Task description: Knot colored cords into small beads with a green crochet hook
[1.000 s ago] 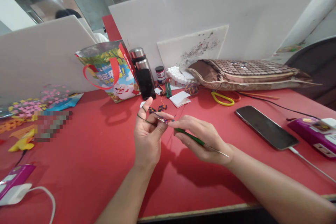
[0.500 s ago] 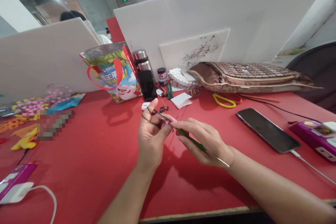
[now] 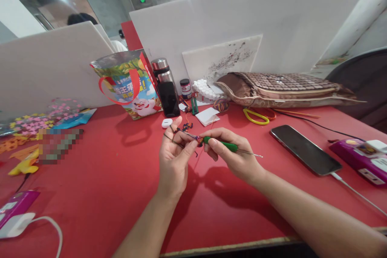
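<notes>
A green-handled crochet hook [image 3: 225, 145] is gripped in my right hand [image 3: 231, 151], its thin metal end reaching left toward my other hand. Between thumb and fingers, my left hand [image 3: 175, 159] pinches a small multicoloured piece of crochet [image 3: 199, 140]. Dark yarn [image 3: 171, 140] loops around the raised index finger of that hand and runs to the work at the hook's tip. A short loose yarn end hangs below the piece. Just how the hook sits in the stitches is too small to make out.
Behind my hands are a variegated yarn ball [image 3: 221, 105], folded white paper [image 3: 207, 116], a white earphone case [image 3: 167, 123] and an upright black phone [image 3: 169, 98]. Yellow-handled scissors [image 3: 255, 116] and a charging phone [image 3: 305, 149] lie to the right. A bright bag [image 3: 130, 84] stands back left.
My right hand has rolled, bringing its thumb on top of the green handle, and the hook now lies flatter. The left hand keeps its pinch, with the yarn still around its finger.
</notes>
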### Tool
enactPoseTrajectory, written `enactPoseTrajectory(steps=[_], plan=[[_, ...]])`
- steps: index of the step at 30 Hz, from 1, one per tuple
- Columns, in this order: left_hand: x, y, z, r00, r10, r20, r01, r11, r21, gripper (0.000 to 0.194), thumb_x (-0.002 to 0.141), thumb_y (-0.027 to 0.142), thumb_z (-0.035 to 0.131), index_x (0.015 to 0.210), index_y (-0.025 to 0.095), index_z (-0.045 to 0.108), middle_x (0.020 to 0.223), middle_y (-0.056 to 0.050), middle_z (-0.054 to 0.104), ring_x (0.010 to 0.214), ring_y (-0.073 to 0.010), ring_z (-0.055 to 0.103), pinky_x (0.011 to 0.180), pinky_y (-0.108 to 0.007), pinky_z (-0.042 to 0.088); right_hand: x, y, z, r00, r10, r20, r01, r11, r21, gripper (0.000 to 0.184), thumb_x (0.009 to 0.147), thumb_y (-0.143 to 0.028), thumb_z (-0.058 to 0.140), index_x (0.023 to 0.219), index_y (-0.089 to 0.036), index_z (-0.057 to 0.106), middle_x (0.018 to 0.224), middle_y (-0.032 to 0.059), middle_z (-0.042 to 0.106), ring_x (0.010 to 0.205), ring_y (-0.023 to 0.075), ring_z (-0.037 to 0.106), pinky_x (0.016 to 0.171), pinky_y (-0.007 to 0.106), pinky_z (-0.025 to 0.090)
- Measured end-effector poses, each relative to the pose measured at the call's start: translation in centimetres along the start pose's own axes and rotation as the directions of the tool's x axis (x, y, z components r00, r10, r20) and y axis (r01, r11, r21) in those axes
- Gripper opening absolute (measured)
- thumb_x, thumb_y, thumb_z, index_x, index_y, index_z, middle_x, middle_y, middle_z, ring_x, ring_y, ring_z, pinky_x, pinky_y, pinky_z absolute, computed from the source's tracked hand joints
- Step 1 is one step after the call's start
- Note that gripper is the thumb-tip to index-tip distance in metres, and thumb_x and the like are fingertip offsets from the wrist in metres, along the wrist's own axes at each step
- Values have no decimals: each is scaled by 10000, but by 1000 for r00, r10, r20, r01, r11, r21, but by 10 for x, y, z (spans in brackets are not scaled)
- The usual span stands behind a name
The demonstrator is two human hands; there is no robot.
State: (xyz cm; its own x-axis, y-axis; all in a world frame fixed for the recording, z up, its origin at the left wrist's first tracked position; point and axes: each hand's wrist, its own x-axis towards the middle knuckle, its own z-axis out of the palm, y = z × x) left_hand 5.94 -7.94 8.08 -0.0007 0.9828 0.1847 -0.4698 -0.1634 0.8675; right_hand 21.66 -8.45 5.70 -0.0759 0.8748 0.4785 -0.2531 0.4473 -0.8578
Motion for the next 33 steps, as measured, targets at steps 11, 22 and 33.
enactPoseTrajectory(steps=[11,22,33], plan=[[3,-1,-2,999,-20,-49,21,1000,20,525,777,186,913,1258,248,712,889,11,752,831,-112,683,810,-232,557,-1,-2,-2,999,-18,47,21,998,-58,142,1038,-296,720,1123,-199,778,810,28,730,623,112,621,580,248,536],[2,0,1,990,-136,-32,133,987,-85,631,747,196,952,1307,255,666,912,29,777,837,-104,731,808,-213,585,3,4,3,982,188,20,-184,923,338,232,961,-419,818,1020,-195,801,768,16,731,554,100,554,565,283,471],[5,4,0,944,-331,9,325,921,-215,505,721,161,943,1179,214,735,888,22,765,738,-85,688,709,-184,557,10,-2,2,916,392,81,-370,751,547,284,817,-410,940,916,-175,816,687,9,720,483,66,433,517,250,359]])
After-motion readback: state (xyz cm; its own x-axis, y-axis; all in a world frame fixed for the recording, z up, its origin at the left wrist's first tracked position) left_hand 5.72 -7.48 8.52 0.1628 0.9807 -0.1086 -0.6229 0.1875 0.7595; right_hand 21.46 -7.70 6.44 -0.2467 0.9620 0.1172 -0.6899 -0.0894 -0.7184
